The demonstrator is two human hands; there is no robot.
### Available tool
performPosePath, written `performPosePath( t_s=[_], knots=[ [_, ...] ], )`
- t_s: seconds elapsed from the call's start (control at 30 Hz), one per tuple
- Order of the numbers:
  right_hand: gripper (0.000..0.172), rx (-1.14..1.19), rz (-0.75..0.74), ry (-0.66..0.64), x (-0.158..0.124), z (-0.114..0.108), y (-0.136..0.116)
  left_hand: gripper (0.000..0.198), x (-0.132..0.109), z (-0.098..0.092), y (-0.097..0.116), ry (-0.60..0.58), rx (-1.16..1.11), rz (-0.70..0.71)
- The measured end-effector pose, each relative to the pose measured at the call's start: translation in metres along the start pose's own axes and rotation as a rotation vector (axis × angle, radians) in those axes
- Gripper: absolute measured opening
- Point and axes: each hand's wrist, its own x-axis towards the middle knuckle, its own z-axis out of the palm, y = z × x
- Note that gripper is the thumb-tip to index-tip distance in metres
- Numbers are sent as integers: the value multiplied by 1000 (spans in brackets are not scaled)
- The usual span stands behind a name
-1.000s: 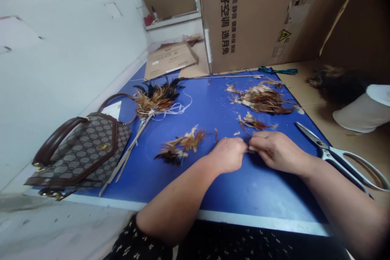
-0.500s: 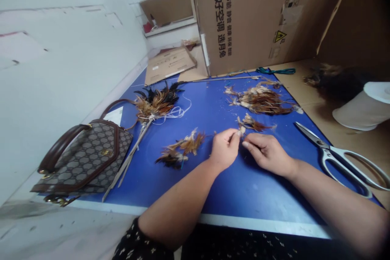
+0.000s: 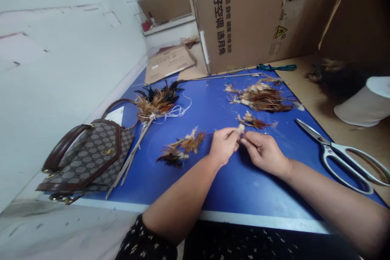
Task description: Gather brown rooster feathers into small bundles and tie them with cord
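Pinched in my left hand [image 3: 224, 144] is a small pale feather tuft [image 3: 241, 128], its fluffy end poking out past the thumb. My right hand [image 3: 264, 151] is closed too, its thumb and forefinger tips meeting the left fingers just beside the tuft; what they grip is too small to make out. Just beyond my hands lies a small bunch of brown feathers [image 3: 254, 121], and farther back a larger feather pile [image 3: 263, 98]. Left of my hands rest loose tan and dark feathers [image 3: 183, 148].
Metal scissors [image 3: 332, 148] lie at the right edge of the blue table [image 3: 170, 187], near a white thread spool [image 3: 362, 103]. At left are a patterned handbag [image 3: 88, 154] and a feather bundle on sticks [image 3: 157, 103] with white string. A big cardboard box [image 3: 252, 16] stands behind.
My hands have drawn closer together, and the right fingertips now meet the left ones. The view has shifted slightly; the feathers and scissors lie as before.
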Motion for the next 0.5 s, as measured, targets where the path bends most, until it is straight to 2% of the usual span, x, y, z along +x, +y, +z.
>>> performPosePath(
  t_s=[0.1, 0.17, 0.2, 0.27, 0.4, 0.5],
  knots=[
    [19, -2, 90, 54, -2, -3, -1, 38, -1, -3, 6, -88, -71, 29],
    [8, 13, 138, 73, -5, -5, -1, 39, -1, -3, 7, -81, -119, 23],
    [14, 20, 143, 74, -6, -6, -1, 38, 0, -3, 6, -70, -147, 13],
    [23, 21, 104, 57, -6, -8, -2, 36, 1, -2, 4, -39, -208, -2],
    [10, -60, -48, 15, -2, -13, 0, 33, 3, -1, 1, -14, -305, 2],
    [8, -135, -79, 22, 2, -14, 4, 29, 4, -2, 0, -25, -315, 28]
  ],
)
